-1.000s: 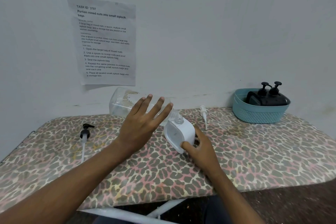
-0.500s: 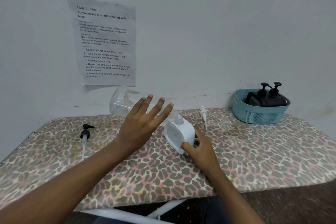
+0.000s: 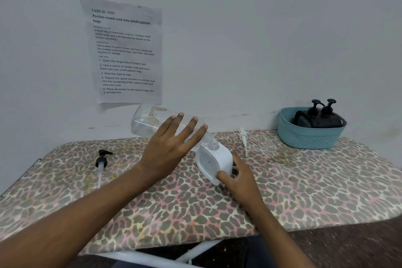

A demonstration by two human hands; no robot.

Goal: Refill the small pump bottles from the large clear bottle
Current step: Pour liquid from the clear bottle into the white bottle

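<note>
clear plastic: large clear bottle (image 3: 145, 123) in my left hand (image 3: 169, 152), lifted off table (image 3: 304, 180). long axis tipped near-horizontal, base out past fingertips to left, mouth down-right at open neck (image 3: 212, 143) of small white bottle (image 3: 212, 160), just right of hand. left hand grasping it, fingers splayed over body, thumb hidden. right hand (image 3: 241, 180) grips small white bottle's low corner, thumb on front. next, i reckon: mouth over neck, raise base w/ left.
</note>
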